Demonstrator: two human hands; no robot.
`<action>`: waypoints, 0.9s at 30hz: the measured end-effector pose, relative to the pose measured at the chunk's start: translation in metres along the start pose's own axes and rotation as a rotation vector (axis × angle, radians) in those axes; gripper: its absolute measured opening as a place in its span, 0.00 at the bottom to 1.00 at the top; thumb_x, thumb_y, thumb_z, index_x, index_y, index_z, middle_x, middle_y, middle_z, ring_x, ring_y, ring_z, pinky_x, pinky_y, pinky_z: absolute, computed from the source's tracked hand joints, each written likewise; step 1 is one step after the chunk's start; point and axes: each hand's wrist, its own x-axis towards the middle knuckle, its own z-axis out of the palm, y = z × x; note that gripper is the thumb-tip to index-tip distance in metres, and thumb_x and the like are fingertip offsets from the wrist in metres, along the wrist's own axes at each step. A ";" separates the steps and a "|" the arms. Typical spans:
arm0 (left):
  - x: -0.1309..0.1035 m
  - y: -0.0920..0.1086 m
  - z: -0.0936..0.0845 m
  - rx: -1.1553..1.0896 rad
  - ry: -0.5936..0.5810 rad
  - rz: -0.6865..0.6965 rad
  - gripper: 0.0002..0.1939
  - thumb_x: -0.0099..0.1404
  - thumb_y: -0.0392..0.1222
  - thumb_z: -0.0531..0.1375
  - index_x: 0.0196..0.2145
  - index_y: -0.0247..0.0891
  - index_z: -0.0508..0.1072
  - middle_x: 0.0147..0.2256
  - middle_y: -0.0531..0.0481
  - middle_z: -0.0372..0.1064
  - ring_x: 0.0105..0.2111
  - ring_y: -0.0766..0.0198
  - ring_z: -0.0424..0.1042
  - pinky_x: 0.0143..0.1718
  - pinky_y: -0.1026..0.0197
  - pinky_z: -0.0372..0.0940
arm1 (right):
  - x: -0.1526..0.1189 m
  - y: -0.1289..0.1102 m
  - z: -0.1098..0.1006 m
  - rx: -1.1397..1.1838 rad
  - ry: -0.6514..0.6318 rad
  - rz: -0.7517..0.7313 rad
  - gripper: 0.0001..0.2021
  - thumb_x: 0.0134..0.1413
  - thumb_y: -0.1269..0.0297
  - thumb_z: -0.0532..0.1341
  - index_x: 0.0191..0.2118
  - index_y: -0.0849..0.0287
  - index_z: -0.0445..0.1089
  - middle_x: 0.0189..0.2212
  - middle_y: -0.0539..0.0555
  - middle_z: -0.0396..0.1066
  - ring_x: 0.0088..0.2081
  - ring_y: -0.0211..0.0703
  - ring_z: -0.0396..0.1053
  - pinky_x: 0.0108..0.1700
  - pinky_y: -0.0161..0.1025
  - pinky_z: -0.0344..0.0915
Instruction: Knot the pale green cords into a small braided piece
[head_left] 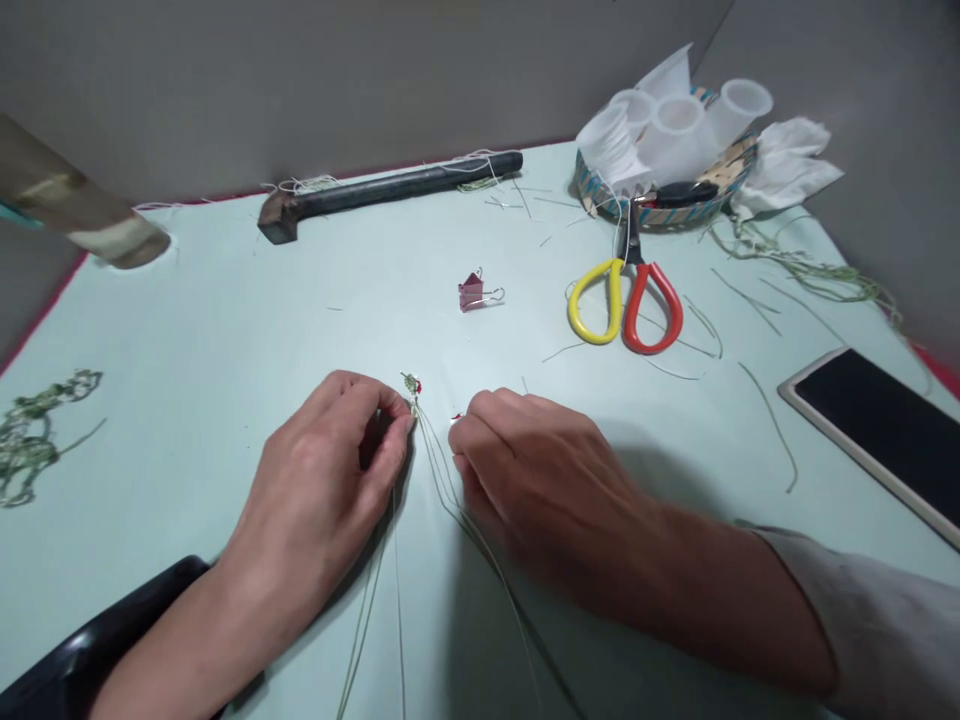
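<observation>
Knotwork (411, 384) just beyond left grip (330, 460)

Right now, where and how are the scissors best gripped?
Probably by the yellow loop and red loop, coming from the near side with the right hand, the closer one. Both loops face the person, uncovered, while the dark blades point away toward the basket.

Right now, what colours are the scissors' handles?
One yellow handle, one red handle; best in the head view.
</observation>
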 end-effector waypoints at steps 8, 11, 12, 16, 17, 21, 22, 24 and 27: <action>0.004 0.007 -0.007 -0.266 -0.088 -0.232 0.07 0.65 0.46 0.57 0.31 0.44 0.69 0.27 0.57 0.72 0.23 0.65 0.67 0.26 0.60 0.59 | 0.010 -0.008 0.006 0.001 -0.098 0.130 0.09 0.56 0.76 0.60 0.28 0.57 0.65 0.26 0.50 0.66 0.26 0.39 0.57 0.29 0.41 0.49; 0.007 0.004 -0.006 -0.343 -0.077 -0.282 0.09 0.64 0.51 0.59 0.36 0.44 0.71 0.31 0.54 0.73 0.25 0.65 0.70 0.25 0.62 0.61 | 0.010 -0.006 0.006 0.049 -0.049 0.137 0.07 0.53 0.77 0.59 0.29 0.58 0.67 0.26 0.50 0.67 0.26 0.38 0.55 0.29 0.40 0.48; 0.008 0.003 -0.007 -0.399 -0.089 -0.327 0.12 0.62 0.52 0.61 0.39 0.44 0.72 0.29 0.55 0.72 0.23 0.66 0.68 0.22 0.64 0.59 | 0.009 -0.005 0.005 0.089 -0.029 0.144 0.06 0.52 0.77 0.59 0.29 0.59 0.68 0.26 0.50 0.68 0.25 0.37 0.55 0.28 0.40 0.49; 0.009 0.000 -0.010 -0.670 -0.214 -0.538 0.15 0.58 0.53 0.66 0.39 0.43 0.75 0.22 0.59 0.62 0.16 0.72 0.51 0.15 0.67 0.43 | 0.008 0.002 0.000 0.379 0.005 0.256 0.05 0.51 0.76 0.56 0.30 0.59 0.65 0.23 0.46 0.65 0.22 0.32 0.55 0.25 0.36 0.48; 0.009 0.000 -0.011 -0.699 -0.238 -0.557 0.13 0.58 0.52 0.67 0.37 0.43 0.76 0.23 0.58 0.62 0.17 0.73 0.50 0.16 0.68 0.42 | 0.008 0.003 -0.001 0.465 0.002 0.290 0.05 0.52 0.76 0.56 0.30 0.58 0.65 0.22 0.45 0.64 0.21 0.31 0.55 0.25 0.35 0.48; 0.010 0.002 -0.015 -0.685 -0.276 -0.579 0.10 0.55 0.49 0.67 0.30 0.41 0.77 0.31 0.50 0.73 0.26 0.67 0.63 0.20 0.68 0.50 | 0.005 0.004 -0.003 0.637 0.001 0.355 0.06 0.57 0.74 0.57 0.37 0.57 0.66 0.23 0.42 0.64 0.22 0.30 0.56 0.26 0.33 0.52; 0.010 0.002 -0.015 -0.671 -0.276 -0.585 0.10 0.55 0.50 0.67 0.30 0.42 0.78 0.31 0.50 0.74 0.28 0.65 0.66 0.21 0.67 0.52 | 0.004 0.003 -0.004 0.633 0.003 0.343 0.07 0.58 0.74 0.56 0.40 0.57 0.67 0.24 0.42 0.65 0.23 0.31 0.56 0.26 0.33 0.52; 0.010 0.003 -0.015 -0.641 -0.274 -0.598 0.11 0.56 0.52 0.67 0.31 0.44 0.79 0.30 0.50 0.73 0.30 0.62 0.68 0.22 0.67 0.54 | 0.002 0.002 -0.004 0.617 0.011 0.283 0.08 0.61 0.74 0.55 0.43 0.57 0.67 0.28 0.45 0.67 0.26 0.34 0.59 0.29 0.35 0.55; 0.009 -0.001 -0.013 -0.623 -0.253 -0.609 0.12 0.59 0.56 0.67 0.33 0.46 0.79 0.34 0.51 0.74 0.32 0.61 0.70 0.22 0.68 0.58 | 0.001 0.001 -0.003 0.565 0.019 0.203 0.11 0.62 0.76 0.52 0.37 0.56 0.69 0.30 0.49 0.67 0.31 0.39 0.62 0.35 0.39 0.60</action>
